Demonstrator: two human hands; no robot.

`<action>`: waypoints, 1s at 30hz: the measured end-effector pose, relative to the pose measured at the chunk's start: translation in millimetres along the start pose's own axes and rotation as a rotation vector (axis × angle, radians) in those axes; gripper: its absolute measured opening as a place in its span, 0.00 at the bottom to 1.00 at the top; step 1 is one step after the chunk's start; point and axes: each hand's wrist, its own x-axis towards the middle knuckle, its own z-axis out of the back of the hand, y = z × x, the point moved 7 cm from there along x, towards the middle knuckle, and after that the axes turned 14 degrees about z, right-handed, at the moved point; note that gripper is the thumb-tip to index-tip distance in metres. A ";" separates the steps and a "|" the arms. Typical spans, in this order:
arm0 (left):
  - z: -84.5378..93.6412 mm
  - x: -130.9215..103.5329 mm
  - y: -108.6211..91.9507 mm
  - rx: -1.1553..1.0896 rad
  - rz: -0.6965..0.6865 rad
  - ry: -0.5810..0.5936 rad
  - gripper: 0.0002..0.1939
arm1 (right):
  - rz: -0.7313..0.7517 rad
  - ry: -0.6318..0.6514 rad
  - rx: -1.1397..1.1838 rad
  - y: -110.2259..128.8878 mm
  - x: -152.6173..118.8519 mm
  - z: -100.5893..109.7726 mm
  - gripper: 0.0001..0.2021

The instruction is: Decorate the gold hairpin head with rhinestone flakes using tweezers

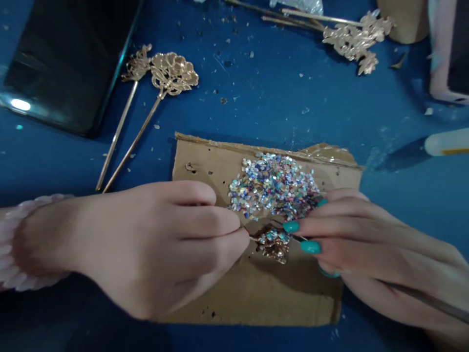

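My left hand (161,244) is closed, pinching the thin stem of a gold ornament (274,244) partly covered with small shiny chips. My right hand (366,244), with teal nails, is closed around dark metal tweezers (428,298); their tips are at the ornament's right edge. Just above the ornament, a pile of multicoloured iridescent chips (274,183) lies on a piece of cardboard (238,298). The ornament's stem is mostly hidden inside my left hand.
Two gold flower hairpins (174,73) lie at the upper left beside a dark phone (69,58). More gold pins (351,39) are at the top right, near a pale-cased device (439,63). A white tube (447,142) points in from the right. Small flecks dot the blue table (264,107).
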 end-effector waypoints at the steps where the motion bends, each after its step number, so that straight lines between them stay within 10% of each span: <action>1: 0.6 0.6 -1.2 0.004 -0.018 0.001 0.20 | 0.030 -0.001 0.004 1.1 2.6 -0.8 0.07; 6: -3.9 6.7 -2.9 0.057 -0.045 0.110 0.19 | 0.137 -0.043 -0.034 4.6 12.5 -0.1 0.10; 15: -1.0 5.0 -8.0 0.117 -0.189 -0.047 0.11 | 0.221 -0.168 -0.102 2.2 6.5 -0.3 0.10; 30: -5.8 10.5 -7.1 0.095 -0.104 0.061 0.17 | 0.199 -0.036 -0.126 5.4 25.0 -3.8 0.05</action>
